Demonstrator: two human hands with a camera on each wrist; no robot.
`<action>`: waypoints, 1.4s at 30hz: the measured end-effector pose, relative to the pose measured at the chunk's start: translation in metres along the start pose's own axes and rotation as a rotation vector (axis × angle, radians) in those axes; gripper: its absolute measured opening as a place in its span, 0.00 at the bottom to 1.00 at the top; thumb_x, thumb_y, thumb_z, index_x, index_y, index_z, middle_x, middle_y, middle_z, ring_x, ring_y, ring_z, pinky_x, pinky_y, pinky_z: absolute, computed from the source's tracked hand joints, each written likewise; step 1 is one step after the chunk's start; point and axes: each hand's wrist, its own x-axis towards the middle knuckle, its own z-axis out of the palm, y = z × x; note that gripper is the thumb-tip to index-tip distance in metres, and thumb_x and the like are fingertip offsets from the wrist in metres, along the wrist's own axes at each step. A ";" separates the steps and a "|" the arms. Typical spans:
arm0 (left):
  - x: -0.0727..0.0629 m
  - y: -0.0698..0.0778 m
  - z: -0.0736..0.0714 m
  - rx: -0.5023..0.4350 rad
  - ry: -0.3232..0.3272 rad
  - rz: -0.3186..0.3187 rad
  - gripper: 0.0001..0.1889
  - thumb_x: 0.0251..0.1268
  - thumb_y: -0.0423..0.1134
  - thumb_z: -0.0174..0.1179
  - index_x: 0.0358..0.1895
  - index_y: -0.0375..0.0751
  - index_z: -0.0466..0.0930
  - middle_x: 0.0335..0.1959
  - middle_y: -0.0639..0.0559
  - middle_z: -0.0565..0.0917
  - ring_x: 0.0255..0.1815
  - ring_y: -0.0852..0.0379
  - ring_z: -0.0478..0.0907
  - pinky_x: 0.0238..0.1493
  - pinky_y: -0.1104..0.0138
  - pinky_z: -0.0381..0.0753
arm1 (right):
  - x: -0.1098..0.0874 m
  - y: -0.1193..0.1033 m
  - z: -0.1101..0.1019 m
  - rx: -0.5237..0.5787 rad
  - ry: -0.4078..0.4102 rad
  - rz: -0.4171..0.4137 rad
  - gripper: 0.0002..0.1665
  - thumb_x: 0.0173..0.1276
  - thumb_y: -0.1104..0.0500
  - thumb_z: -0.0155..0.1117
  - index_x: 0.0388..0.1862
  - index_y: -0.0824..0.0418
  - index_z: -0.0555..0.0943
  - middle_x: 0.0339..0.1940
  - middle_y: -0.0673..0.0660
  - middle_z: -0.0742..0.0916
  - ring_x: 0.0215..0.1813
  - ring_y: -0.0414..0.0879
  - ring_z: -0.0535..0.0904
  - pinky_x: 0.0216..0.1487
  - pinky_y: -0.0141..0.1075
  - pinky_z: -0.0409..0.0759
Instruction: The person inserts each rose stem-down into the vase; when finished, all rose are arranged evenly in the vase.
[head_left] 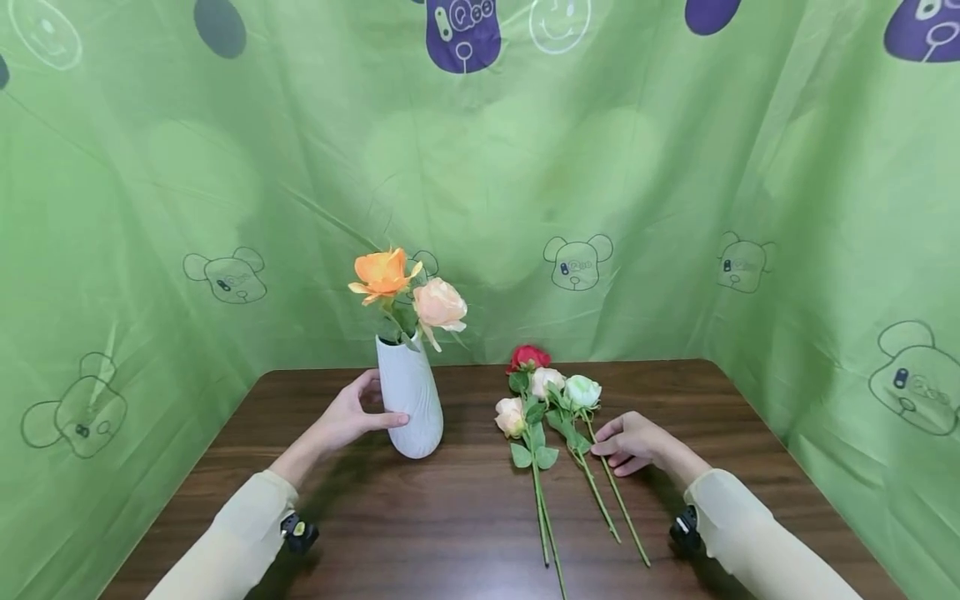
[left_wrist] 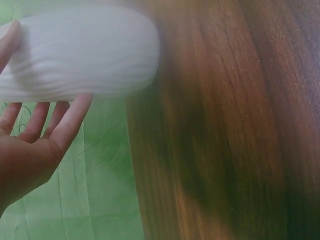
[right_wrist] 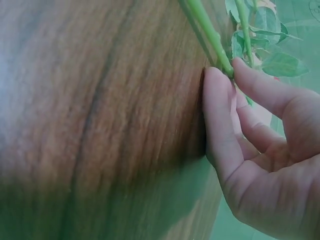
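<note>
My left hand [head_left: 354, 419] grips a white ridged vase [head_left: 417, 392], its thumb across the front. The vase leans, its mouth toward the upper left. An orange rose [head_left: 382, 273] and a peach-pink rose [head_left: 440, 306] stand in it. On the right, my right hand [head_left: 636, 442] pinches a green stem [right_wrist: 212, 40] between thumb and index fingertip, close over the table. That stem runs up toward a pale green-white rose [head_left: 582, 392]. Beside it lie a blush rose [head_left: 547, 382], a cream-peach rose [head_left: 510, 417] and a red rose [head_left: 528, 357].
The brown wooden table [head_left: 465, 517] carries everything. Green cloth [head_left: 480, 183] printed with bear faces hangs behind it and along both sides. Long stems [head_left: 542, 517] of the lying roses stretch toward the front edge.
</note>
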 end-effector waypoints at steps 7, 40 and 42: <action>0.003 -0.002 0.008 0.014 -0.026 0.025 0.40 0.54 0.42 0.79 0.69 0.41 0.68 0.54 0.42 0.82 0.56 0.44 0.78 0.50 0.55 0.80 | -0.005 0.007 -0.008 0.047 -0.013 -0.006 0.20 0.66 0.64 0.72 0.53 0.72 0.79 0.31 0.59 0.88 0.28 0.47 0.83 0.32 0.43 0.86; 0.003 0.001 0.002 0.028 -0.005 0.021 0.40 0.53 0.40 0.79 0.68 0.40 0.68 0.54 0.42 0.82 0.56 0.45 0.79 0.52 0.55 0.79 | -0.025 -0.106 -0.038 0.065 -0.134 -0.169 0.21 0.70 0.63 0.69 0.58 0.70 0.78 0.36 0.60 0.87 0.36 0.51 0.85 0.43 0.48 0.86; 0.002 0.002 0.002 0.027 -0.005 0.023 0.40 0.53 0.40 0.79 0.68 0.40 0.68 0.54 0.42 0.82 0.56 0.45 0.79 0.51 0.55 0.79 | -0.027 -0.119 -0.039 0.058 -0.145 -0.182 0.21 0.70 0.63 0.69 0.58 0.69 0.78 0.38 0.60 0.87 0.37 0.52 0.85 0.44 0.49 0.85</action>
